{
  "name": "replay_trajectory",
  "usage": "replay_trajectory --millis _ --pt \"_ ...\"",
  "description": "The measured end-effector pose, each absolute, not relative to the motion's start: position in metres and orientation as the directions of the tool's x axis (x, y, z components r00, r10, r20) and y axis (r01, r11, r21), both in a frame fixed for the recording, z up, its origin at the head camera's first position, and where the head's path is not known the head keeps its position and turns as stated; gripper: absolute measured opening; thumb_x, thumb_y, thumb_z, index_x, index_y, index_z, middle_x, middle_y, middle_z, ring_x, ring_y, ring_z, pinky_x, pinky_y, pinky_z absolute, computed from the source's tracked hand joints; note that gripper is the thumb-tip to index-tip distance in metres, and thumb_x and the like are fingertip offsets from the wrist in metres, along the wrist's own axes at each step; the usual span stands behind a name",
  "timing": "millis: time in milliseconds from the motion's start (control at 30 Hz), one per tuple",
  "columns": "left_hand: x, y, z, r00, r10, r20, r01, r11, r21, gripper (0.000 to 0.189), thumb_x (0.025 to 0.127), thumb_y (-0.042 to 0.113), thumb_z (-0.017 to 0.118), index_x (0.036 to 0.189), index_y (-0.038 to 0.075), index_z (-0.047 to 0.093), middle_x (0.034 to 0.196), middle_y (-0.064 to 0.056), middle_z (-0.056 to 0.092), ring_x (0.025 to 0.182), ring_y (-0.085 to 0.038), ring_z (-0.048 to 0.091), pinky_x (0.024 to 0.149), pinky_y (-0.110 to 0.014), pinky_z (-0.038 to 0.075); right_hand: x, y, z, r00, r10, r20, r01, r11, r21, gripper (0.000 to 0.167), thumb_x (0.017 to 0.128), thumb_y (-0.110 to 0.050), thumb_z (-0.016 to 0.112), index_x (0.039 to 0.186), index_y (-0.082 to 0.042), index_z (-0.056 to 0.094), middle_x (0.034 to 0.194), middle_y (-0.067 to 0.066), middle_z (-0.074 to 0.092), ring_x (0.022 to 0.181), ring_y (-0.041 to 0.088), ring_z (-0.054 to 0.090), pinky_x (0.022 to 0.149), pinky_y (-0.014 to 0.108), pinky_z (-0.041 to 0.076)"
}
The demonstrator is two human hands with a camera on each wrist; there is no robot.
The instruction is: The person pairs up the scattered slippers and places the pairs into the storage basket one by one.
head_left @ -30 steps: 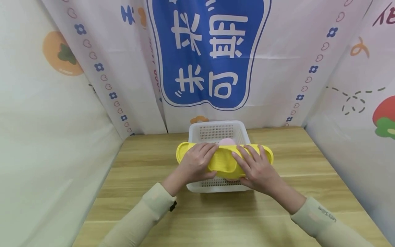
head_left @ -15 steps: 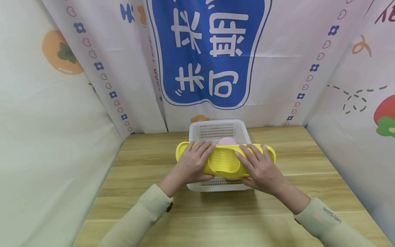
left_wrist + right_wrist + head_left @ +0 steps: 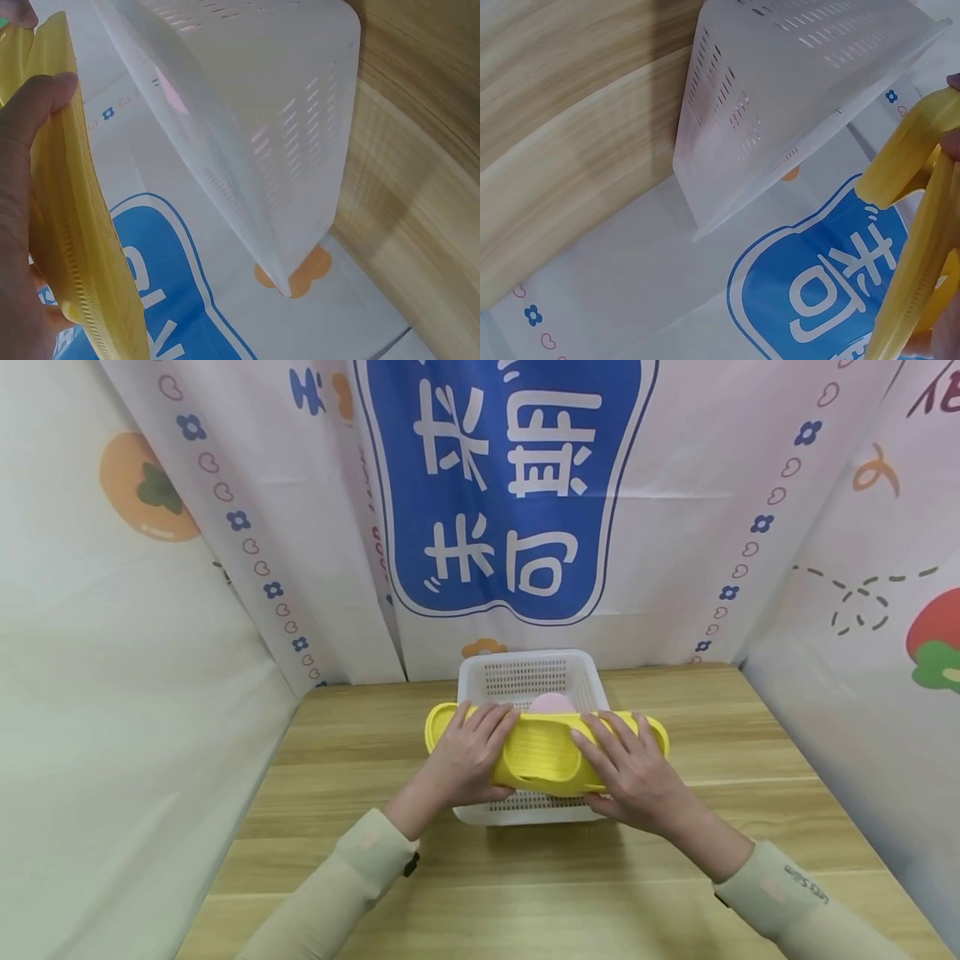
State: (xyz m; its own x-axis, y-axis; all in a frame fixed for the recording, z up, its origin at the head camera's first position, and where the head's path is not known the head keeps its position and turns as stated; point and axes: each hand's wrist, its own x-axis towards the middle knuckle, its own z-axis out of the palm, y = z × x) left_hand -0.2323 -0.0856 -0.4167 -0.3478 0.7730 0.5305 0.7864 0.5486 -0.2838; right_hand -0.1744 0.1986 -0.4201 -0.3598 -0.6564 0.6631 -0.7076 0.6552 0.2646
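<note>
Both hands hold what looks like a pair of yellow slippers (image 3: 543, 750), laid lengthwise over a white plastic basket (image 3: 525, 817). My left hand (image 3: 468, 756) grips their left part, fingers over the top edge and thumb along the near side. On the right part my right hand (image 3: 633, 768) grips the same way. The ribbed insole shows between the hands. In the left wrist view the thumb presses the yellow slippers (image 3: 64, 187); in the right wrist view a strap stands out from the yellow slippers (image 3: 915, 255). A round pink thing (image 3: 552, 702) sits in the basket, partly hidden.
The basket stands on a wood-grain table (image 3: 360, 760), near its back edge. Behind it hangs a printed cloth (image 3: 675, 527) with a blue panel, and cloth walls (image 3: 127, 693) close in both sides.
My left hand has shifted slightly left along the slippers, and the right hand has moved slightly right and down. The slippers stay over the basket, almost unmoved.
</note>
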Motion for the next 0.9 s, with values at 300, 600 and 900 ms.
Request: replay_trajectory --millis 300,600,900 --pt "-0.238 -0.09 -0.411 -0.321 0.775 0.544 0.787 0.538 -0.302 0.112 0.052 0.062 0.08 0.135 -0.004 0.045 0.13 -0.019 0.054 0.119 -0.035 0.052 0.102 -0.064 0.036 -0.174 0.2 -0.412 -0.388 -0.687 0.615 -0.723 0.64 0.259 0.083 0.08 -0.052 0.071 0.141 -0.003 0.045 0.144 0.024 0.043 0.124 0.045 0.046 0.094 0.068 0.039" --pt "-0.242 -0.094 -0.407 -0.306 0.796 0.522 0.819 0.499 -0.281 0.111 0.052 0.061 0.079 0.136 -0.002 0.045 0.133 -0.018 0.053 0.12 -0.034 0.051 0.103 -0.06 0.036 -0.175 0.207 -0.403 -0.374 -0.761 0.53 -0.792 0.56 0.244 0.098 0.066 -0.052 0.082 0.143 -0.006 0.043 0.149 0.023 0.036 0.131 0.043 0.039 0.1 0.067 0.035" --pt "-0.246 -0.096 -0.403 -0.305 0.82 0.485 0.856 0.459 -0.237 0.108 0.054 0.062 0.079 0.135 -0.002 0.048 0.134 -0.015 0.052 0.123 -0.03 0.047 0.103 -0.058 0.037 -0.171 0.213 -0.394 -0.366 -0.818 0.444 -0.842 0.494 0.216 0.107 0.061 -0.055 0.083 0.147 -0.01 0.038 0.153 0.025 0.027 0.135 0.044 0.033 0.103 0.064 0.033"
